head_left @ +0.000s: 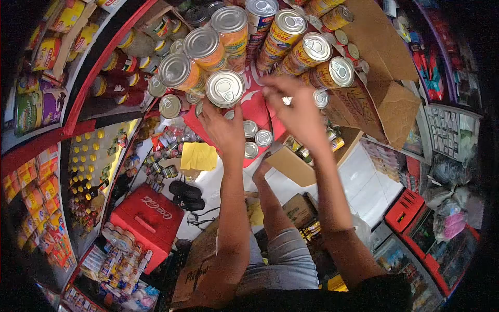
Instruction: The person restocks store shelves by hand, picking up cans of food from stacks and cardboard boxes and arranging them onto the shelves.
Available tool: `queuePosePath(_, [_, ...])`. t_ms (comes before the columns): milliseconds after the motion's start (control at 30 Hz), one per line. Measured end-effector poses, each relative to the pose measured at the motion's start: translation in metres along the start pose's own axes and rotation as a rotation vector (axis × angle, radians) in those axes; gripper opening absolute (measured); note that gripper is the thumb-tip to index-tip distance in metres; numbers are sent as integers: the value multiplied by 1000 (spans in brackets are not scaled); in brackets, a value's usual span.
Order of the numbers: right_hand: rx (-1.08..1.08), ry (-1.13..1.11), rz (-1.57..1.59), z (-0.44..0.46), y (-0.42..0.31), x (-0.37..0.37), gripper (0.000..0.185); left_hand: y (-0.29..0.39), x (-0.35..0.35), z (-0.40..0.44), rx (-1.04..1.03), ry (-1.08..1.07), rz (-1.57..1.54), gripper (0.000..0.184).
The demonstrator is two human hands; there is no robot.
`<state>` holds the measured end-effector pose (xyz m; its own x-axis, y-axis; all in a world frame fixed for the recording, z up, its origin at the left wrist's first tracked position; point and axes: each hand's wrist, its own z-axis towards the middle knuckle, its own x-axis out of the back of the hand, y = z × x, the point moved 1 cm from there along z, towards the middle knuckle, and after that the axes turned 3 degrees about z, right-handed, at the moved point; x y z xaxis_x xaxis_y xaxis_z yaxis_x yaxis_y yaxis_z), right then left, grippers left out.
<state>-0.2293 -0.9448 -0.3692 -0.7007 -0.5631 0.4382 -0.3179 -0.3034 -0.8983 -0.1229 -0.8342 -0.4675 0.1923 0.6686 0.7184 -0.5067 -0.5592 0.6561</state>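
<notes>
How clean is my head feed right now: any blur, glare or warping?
Head view: right hand smeared, likely by motion, while the left hand looks sharper; head view: bright glints on the can lids; head view: strong fisheye bending outward, black corners.

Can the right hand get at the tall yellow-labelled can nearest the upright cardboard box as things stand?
Probably yes: the right hand, though blurred, looks empty, and nothing visible seems to block its way to that tall can.

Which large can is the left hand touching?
The large can lowest in view, with the left hand against its near side; the other large cans stand farther back.
</notes>
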Motion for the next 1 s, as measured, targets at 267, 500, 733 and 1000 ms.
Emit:
queuePosePath(267, [458, 144, -594, 59, -45, 86, 25, 22, 1, -64, 230, -213, -556, 37])
queuePosePath(500, [367, -25, -803, 61, -60, 69, 43, 7, -136, -9, -13, -249, -451, 48])
queuePosePath(733, [427, -148, -874, 86, -42, 78, 36, -11, -203, 31, -53, -360, -376, 59])
queuePosePath(1000, [387, -97, -776, 88, -44, 72, 31, -23, -223, 34, -182, -252, -470, 66])
